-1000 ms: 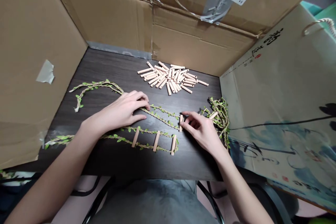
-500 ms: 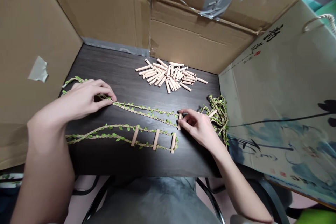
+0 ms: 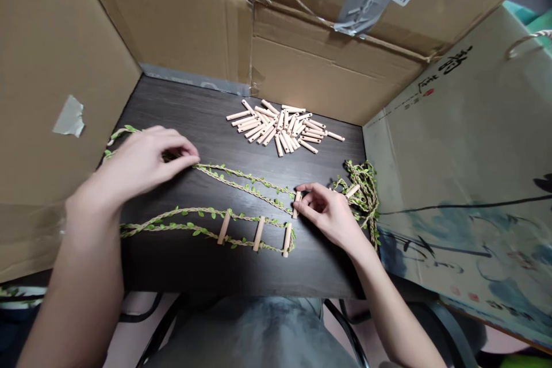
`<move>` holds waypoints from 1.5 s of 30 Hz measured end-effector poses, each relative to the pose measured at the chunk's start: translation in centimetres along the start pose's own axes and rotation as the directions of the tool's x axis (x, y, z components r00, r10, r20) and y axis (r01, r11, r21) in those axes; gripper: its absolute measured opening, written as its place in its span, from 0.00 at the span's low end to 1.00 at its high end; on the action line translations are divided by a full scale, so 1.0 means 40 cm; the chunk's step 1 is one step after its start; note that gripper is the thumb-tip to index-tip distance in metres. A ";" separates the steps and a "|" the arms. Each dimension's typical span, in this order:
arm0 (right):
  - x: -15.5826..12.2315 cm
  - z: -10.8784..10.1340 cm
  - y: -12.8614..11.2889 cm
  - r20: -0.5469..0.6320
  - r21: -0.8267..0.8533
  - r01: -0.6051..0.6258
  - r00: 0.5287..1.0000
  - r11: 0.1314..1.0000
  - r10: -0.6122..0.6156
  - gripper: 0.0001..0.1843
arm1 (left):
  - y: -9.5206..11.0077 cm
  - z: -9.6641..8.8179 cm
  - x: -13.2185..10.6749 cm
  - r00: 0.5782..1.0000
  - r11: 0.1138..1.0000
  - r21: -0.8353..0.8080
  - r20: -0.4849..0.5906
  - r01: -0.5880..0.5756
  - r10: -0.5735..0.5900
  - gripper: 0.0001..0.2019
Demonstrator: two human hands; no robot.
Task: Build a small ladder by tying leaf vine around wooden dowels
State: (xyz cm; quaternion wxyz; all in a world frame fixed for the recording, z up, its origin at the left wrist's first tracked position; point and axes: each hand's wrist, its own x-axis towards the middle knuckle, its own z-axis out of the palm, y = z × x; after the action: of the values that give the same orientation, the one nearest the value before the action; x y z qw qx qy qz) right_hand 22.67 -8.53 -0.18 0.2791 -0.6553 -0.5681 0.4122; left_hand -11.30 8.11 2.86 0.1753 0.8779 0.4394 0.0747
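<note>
Sticks (image 3: 284, 129) — pale smooth wood; table (image 3: 194, 109) — dark matt.

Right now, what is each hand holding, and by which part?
The left hand pinches the leafy vine partway along its two strands. The right hand pinches a small wooden peg on that vine, by its sides.

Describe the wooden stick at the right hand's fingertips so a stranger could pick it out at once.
On the dark table, find the right hand near the front edge. The stick sits pinched at its fingertips, against the upper leafy cord. Unlike the three rungs just left and the loose pile behind, it alone is in fingers.
</note>
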 end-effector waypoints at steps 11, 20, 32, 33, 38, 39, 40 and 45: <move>0.007 0.000 0.009 0.000 -0.087 0.052 0.999 0.995 -0.052 0.14 | 0.043 0.078 0.004 0.950 0.968 -0.203 0.241 -0.148 0.196 0.16; 0.008 -0.002 0.010 0.005 -0.076 0.052 0.999 0.996 -0.052 0.15 | 0.042 0.007 -0.039 0.933 0.978 0.169 0.315 0.126 -0.174 0.23; 0.006 -0.008 0.011 0.021 -0.099 0.068 0.998 0.993 -0.067 0.13 | 0.065 -0.011 -0.023 0.920 0.908 0.155 -0.005 0.388 -0.392 0.21; 0.006 -0.008 0.011 0.022 -0.097 0.065 0.998 0.993 -0.063 0.13 | 0.067 0.002 -0.021 0.943 0.933 0.144 -0.013 0.331 -0.332 0.20; 0.005 -0.013 0.016 0.016 -0.070 0.051 0.999 0.996 -0.050 0.12 | 0.056 0.045 -0.022 0.975 0.986 0.115 0.171 0.120 -0.138 0.17; 0.004 -0.014 0.017 0.014 -0.067 0.051 0.999 0.996 -0.050 0.12 | 0.050 0.044 -0.024 0.976 0.984 0.131 0.166 0.122 -0.142 0.19; 0.003 -0.016 0.018 0.013 -0.063 0.050 0.999 0.997 -0.049 0.12 | 0.044 0.040 -0.026 0.976 0.980 0.150 0.154 0.131 -0.154 0.21; -0.002 -0.020 0.017 0.017 -0.051 0.042 0.999 0.998 -0.041 0.12 | 0.016 0.008 -0.035 0.956 0.953 0.223 0.164 0.203 -0.242 0.21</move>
State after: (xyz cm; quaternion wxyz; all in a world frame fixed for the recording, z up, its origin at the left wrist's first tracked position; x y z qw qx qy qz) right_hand 23.69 -8.66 -0.33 0.2660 -0.6472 -0.5941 0.3967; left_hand -11.57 6.58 2.83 0.1328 0.8388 0.5226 -0.0751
